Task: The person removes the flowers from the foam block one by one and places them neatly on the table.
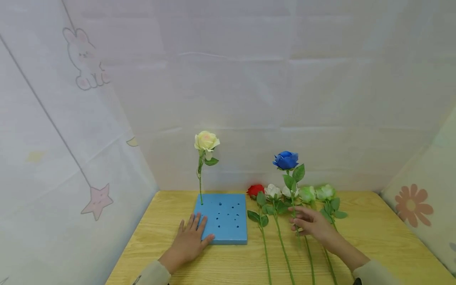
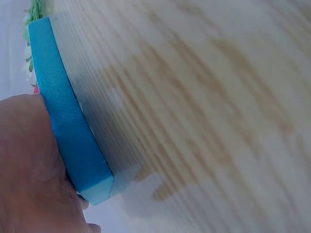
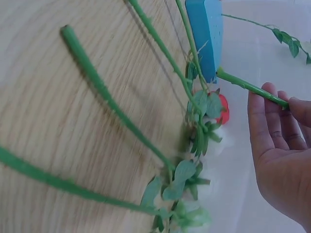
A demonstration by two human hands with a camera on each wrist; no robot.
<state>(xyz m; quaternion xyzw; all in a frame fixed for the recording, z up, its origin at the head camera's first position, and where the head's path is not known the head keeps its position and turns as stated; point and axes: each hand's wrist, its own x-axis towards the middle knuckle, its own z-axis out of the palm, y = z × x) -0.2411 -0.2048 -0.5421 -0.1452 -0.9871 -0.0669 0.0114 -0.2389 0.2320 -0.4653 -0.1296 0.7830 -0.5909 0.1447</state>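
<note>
A blue foam block (image 1: pixel 231 233) with several holes lies flat on the table. My left hand (image 1: pixel 190 240) rests on its near left corner with fingers spread; the left wrist view shows that hand against the block's side (image 2: pixel 73 111). One pale yellow rose (image 1: pixel 206 141) stands upright in a hole at the block's back left. To the right, my right hand (image 1: pixel 315 226) pinches the stem of a blue rose (image 1: pixel 286 160), bloom up, raised above the table. In the right wrist view the stem's cut end (image 3: pixel 233 79) is free, between thumb and fingers.
Beneath and around my right hand lie a red rose (image 1: pixel 255 190), white roses (image 1: pixel 272 191) and pale green roses (image 1: pixel 325 192), blooms toward the back, stems toward me. The wooden table (image 1: pixel 374 245) meets a pale cloth wall (image 1: pixel 320 99) behind, with cloth sides left and right.
</note>
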